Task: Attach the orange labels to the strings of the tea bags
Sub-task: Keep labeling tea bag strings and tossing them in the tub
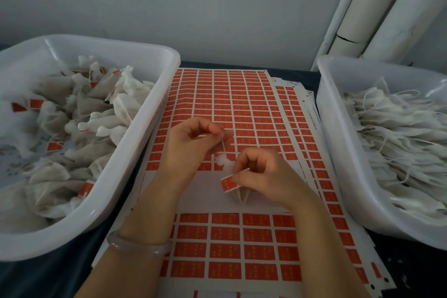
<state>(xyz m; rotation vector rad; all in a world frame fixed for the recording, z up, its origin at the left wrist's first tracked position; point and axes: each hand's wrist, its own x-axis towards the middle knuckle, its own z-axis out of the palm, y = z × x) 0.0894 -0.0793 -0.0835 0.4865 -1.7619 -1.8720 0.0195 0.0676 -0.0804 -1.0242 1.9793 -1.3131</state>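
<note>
My left hand [193,143] pinches the string [223,146], my right hand [263,176] pinches an orange label [228,184] — a slack string could make it stick crooked.

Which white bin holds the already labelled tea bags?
The left bin: orange labels show among its tea bags. The right bin holds only unlabelled bags with bare strings.

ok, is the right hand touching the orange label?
Touching. Head view: right hand pinches the orange label by its upper edge, no gap; left hand pinches the string.
</note>
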